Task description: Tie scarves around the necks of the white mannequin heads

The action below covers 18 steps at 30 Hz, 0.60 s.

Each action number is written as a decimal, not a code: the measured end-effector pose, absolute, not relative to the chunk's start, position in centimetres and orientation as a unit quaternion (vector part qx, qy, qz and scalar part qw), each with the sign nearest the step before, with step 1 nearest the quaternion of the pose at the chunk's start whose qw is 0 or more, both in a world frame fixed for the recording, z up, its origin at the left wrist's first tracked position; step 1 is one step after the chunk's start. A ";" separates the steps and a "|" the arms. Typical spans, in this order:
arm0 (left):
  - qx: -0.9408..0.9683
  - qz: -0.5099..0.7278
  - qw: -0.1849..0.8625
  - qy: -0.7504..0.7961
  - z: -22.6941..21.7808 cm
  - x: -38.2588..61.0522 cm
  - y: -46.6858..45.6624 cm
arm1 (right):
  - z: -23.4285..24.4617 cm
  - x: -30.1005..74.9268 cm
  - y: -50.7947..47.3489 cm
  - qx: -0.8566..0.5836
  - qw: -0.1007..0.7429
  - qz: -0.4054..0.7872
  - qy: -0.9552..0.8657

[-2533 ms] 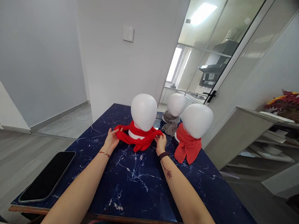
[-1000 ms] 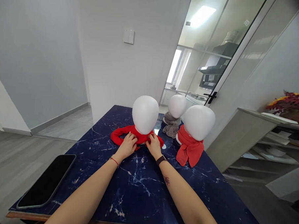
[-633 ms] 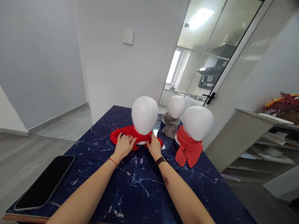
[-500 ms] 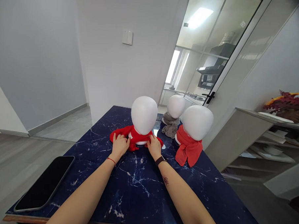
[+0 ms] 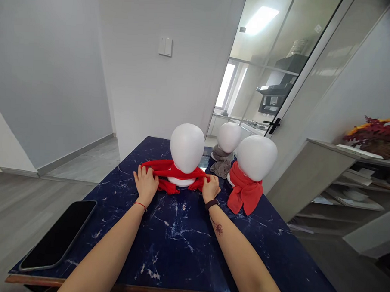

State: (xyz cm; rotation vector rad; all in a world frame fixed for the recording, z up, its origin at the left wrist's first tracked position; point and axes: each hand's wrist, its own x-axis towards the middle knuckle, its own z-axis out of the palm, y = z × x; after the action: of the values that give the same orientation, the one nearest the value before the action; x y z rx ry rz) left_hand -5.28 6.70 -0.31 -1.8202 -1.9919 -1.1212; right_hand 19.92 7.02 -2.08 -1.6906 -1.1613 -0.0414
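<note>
A white mannequin head (image 5: 187,146) stands upright on the table, a bright red scarf (image 5: 177,174) stretched across the front of its neck. At the left of the neck, my left hand (image 5: 146,183) is closed on the scarf, with red cloth running out from its fingers. On the opposite side, my right hand (image 5: 211,187) pinches the scarf and pulls it taut. Loose red ends hang down to the tabletop on both sides of the white base. The back of the neck is hidden.
To the right stand two more mannequin heads, one with a coral scarf (image 5: 245,189), the other with a grey scarf (image 5: 222,162). A phone (image 5: 58,234) lies at the front left of the dark blue marbled table (image 5: 173,265). Shelves (image 5: 351,187) stand beyond the right edge.
My hands have moved apart, the left one leftward and the right one slightly rightward. The red scarf, bunched at the neck before, is now drawn out straight between them.
</note>
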 end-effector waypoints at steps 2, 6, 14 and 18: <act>-0.560 -0.416 0.085 -0.711 -0.1 -5.8 6.7 | -2.1 20.1 7.1 -0.708 0.523 -0.015 -0.474; -0.572 -0.472 -0.051 -0.669 1.0 -6.5 6.8 | -1.6 19.9 7.1 -0.657 0.528 -0.029 -0.537; -0.792 -0.368 -0.276 -0.402 2.0 -0.3 3.7 | -0.9 17.5 5.9 -0.531 0.398 -0.071 -0.744; -0.714 -0.333 -0.561 -0.254 2.6 2.1 1.0 | -1.3 17.9 6.6 -0.526 0.347 -0.028 -0.776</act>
State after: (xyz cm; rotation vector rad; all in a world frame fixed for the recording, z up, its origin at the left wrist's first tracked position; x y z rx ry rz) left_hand 2.10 0.97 2.56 -3.7377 -1.3285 -1.7425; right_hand 17.94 6.62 -1.30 -1.3654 -2.0122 -0.0715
